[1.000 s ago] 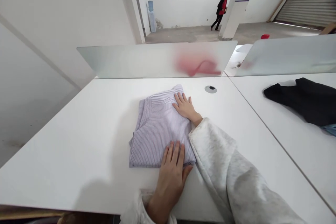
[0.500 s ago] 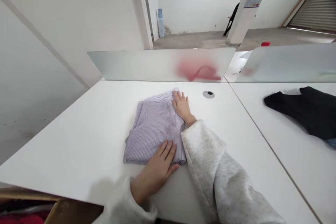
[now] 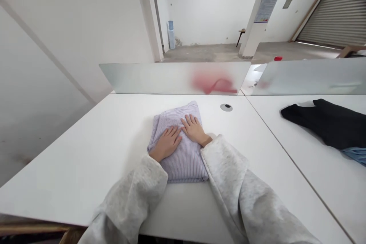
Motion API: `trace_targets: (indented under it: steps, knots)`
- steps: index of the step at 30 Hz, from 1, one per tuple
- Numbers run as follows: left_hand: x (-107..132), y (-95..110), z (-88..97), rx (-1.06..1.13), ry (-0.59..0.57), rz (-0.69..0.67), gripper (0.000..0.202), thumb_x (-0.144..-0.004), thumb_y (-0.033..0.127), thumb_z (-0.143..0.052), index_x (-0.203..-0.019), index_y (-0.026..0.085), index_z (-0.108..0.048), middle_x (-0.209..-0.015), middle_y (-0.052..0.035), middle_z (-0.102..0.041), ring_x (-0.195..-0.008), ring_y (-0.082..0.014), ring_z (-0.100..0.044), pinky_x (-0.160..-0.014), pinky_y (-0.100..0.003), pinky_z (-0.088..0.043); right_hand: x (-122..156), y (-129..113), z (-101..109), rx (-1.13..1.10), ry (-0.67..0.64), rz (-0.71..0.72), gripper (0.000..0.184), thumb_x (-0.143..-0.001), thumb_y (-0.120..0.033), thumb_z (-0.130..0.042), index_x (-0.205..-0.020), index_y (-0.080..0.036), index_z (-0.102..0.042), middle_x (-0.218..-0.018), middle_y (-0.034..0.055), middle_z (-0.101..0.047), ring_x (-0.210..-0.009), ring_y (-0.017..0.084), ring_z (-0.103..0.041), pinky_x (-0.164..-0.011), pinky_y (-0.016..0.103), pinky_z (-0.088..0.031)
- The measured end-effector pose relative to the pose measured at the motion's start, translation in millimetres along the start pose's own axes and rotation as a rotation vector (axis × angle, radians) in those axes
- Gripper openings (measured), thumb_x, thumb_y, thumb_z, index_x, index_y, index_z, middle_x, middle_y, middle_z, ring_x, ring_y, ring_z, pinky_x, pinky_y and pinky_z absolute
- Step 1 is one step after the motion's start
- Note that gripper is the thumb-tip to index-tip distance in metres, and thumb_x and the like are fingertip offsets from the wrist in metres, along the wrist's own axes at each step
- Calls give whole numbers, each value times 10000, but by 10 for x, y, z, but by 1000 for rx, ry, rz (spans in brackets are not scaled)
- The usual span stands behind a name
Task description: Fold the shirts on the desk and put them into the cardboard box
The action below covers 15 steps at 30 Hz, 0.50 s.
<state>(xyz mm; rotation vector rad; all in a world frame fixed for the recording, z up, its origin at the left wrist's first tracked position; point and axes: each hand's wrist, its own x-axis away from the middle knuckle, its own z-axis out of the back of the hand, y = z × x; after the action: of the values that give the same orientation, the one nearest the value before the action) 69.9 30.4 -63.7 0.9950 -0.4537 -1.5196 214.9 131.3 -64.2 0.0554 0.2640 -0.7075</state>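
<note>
A folded shirt with fine purple and white stripes (image 3: 185,160) lies on the white table (image 3: 100,152) in front of me. My left hand (image 3: 167,143) rests flat on the shirt's middle left, fingers stretched out. Beside it, my right hand (image 3: 194,129) also lies flat on the shirt, fingers spread toward the collar end. The two hands nearly touch at the fingertips. Both arms wear light grey sleeves.
A frosted divider panel (image 3: 160,78) stands along the table's far edge, with a blurred red shape behind it. A round cable grommet (image 3: 226,107) sits right of the shirt. A black garment (image 3: 328,122) lies on the neighbouring table, over something blue (image 3: 356,155).
My left hand slid from the shirt's near edge up to its middle. My right hand drew back a little from the far corner. The person walking in the background is gone from view.
</note>
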Motion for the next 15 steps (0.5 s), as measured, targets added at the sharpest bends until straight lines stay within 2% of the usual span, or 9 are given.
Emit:
trace_targets:
  steps: [2,5,9,12,15]
  knots:
    - [-3,-84,87,-30,-5,-6,397,-760,468,-627,-1086,242,-652,-1333,-88,-548,-1350,-270,-346,-1139,-477,-76,1,18,-7,18,-16,-1,531,-974,-400,-291,-1430,-136,-358,-1489,160,-300,-1392,324,-202,-1111,511,-191]
    - [-57,-214,280,46,-12,44,429,-705,463,-686,-1072,243,-659,-1352,-91,-529,-1377,-286,-287,-1144,-464,-43,-7,46,-1,43,-22,-9,536,-974,-409,-291,-1435,-141,-351,-1493,157,-290,-1394,318,-200,-1115,512,-187]
    - [-121,-403,513,42,6,68,471,-664,494,-713,-1054,236,-661,-1338,-103,-542,-1350,-290,-342,-1139,-466,-68,-7,57,-13,70,-25,-6,535,-975,-412,-290,-1437,-148,-347,-1493,149,-291,-1392,317,-207,-1111,510,-199]
    - [-117,-499,588,-28,22,88,514,-665,547,-692,-1076,242,-649,-1360,-111,-519,-1340,-304,-356,-1124,-513,-40,-1,49,8,73,-11,-2,525,-971,-404,-316,-1420,-139,-378,-1477,161,-323,-1378,321,-246,-1099,514,-221]
    - [-94,-513,592,-102,22,62,516,-724,556,-637,-1128,234,-625,-1389,-126,-483,-1346,-300,-346,-1121,-526,-59,4,30,74,40,47,31,450,-972,-339,-333,-1335,-128,-496,-1410,169,-433,-1327,302,-355,-1079,502,-269]
